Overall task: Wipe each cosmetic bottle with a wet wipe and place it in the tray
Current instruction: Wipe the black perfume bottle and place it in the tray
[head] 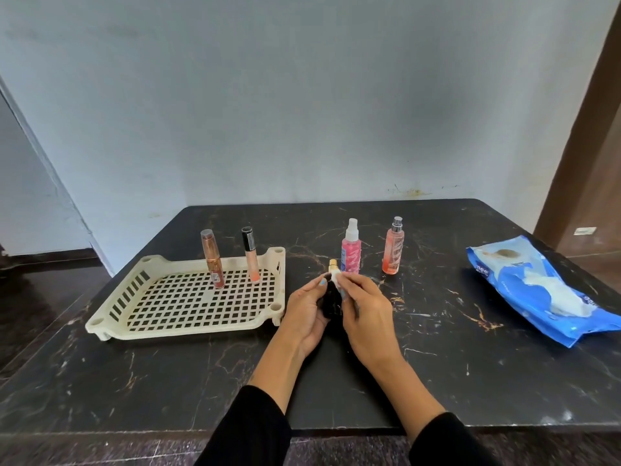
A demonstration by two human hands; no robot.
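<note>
**Dark bottle mid-wipe, two already trayed**

Your left hand [307, 312] curls round the dark bottle [331, 302], held above the table [437, 364] btwn tray [111, 309] & pink spray [350, 247], prob. so it stays steady. Right hand [364, 314] pinches the wipe [337, 280] vs. its neck. Gold cap [332, 263] shows; body & label mostly hidden by fingers.

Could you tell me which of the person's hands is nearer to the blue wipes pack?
The right hand is nearer: the blue wipes pack lies out to its right, apart from it. The left hand sits farther off, beyond the black bottle.
</note>
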